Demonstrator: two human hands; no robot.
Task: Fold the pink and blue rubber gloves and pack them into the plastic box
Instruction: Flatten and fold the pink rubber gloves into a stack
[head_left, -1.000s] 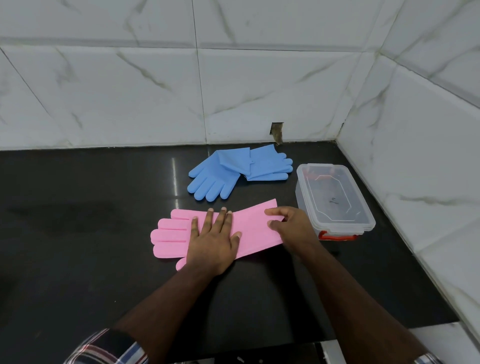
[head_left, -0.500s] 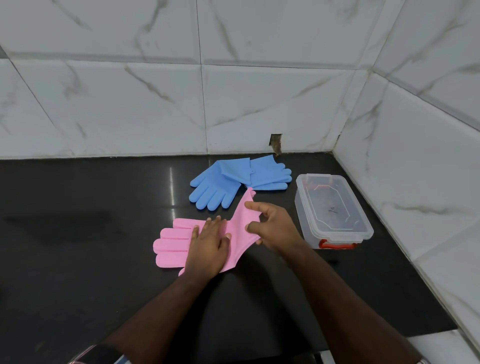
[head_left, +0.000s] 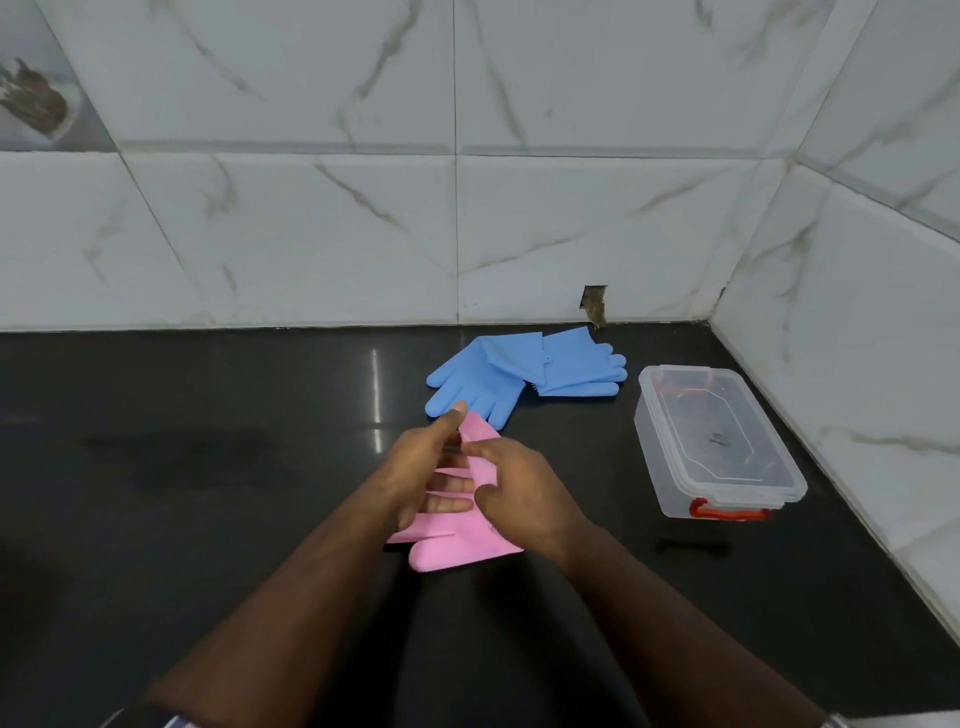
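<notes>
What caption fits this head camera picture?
Two hands, left hand and right hand, folding pink gloves beside blue gloves and lidded plastic box.

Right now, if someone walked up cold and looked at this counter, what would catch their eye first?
Probably the pink glove at centre, part folded between the left hand and right hand over the black counter. Behind it lie the blue gloves by the tiled wall, and to the right the clear plastic box, lid on, red latch facing front.

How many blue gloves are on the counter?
2. One blue glove lies at the back of the black counter with its fingers pointing left; the other blue glove lies just right of it, fingers pointing right, cuffs overlapping. More could be hidden underneath.
</notes>
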